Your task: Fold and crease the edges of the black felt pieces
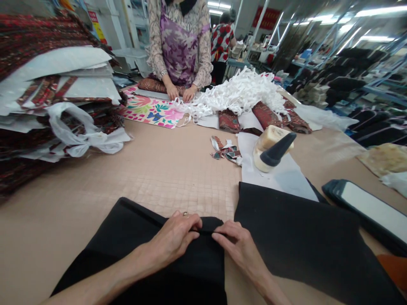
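While your left hand (178, 235) pinches the folded far edge of the black cloth (111, 250) between thumb and fingers, your right hand (237, 241) pinches the same edge just beside it, close to the cloth's far right corner. The cloth lies on the near side of the table (152, 159), running out of view toward the near edge. With both pinches so near each other, you probably have fine control of that short stretch; let the fingertips set the fold's width there, then match it along the length toward the cloth's far left corner, where the edge looks turned over too. Press lightly, since pulling sideways could skew the fold, and mind that your left forearm, lying across the cloth, doesn't drag it. To the right, a second black piece (295, 237) lies flat, a good place to avoid catching with your right sleeve or wrist. Past it, a white sheet (286, 184) carries a pale tub (270, 135) with a dark object leaning against it; don't let the cloth swing into that. Farther out, a tall stack (47, 38) fills the table's left edge, and white strips (238, 93) heap up toward the far edge, near a co-worker (181, 42).
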Available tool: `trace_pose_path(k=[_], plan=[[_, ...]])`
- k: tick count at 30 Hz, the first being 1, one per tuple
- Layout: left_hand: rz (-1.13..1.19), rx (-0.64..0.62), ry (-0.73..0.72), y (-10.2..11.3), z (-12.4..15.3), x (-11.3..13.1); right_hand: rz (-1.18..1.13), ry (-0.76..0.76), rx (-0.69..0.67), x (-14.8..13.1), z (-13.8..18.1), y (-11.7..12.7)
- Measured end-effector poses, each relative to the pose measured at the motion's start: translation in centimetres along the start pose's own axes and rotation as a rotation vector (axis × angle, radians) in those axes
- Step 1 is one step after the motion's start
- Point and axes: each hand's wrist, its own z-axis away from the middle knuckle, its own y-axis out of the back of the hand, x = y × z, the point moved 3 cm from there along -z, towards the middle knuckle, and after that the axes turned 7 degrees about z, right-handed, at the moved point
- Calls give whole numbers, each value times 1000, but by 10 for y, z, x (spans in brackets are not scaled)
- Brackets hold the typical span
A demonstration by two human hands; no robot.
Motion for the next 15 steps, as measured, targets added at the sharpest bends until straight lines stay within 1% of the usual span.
trace_pose_path(k=[3,5,8,11,15], plan=[[-26,-34,-53,-5,-4,0,-22,7,-14,0,1,-1],[-65,-56,-64,-6,-5,-1,-32,-9,-37,1,2,-1],[-101,-73,-64,5,2,-7,-66,-60,-63,3,3,-2],[-124,-133,-39,32,20,-20,-85,-86,-52,6,1,-4],[-159,-167,-10,86,45,-42,-97,-61,-19,0,0,0]])
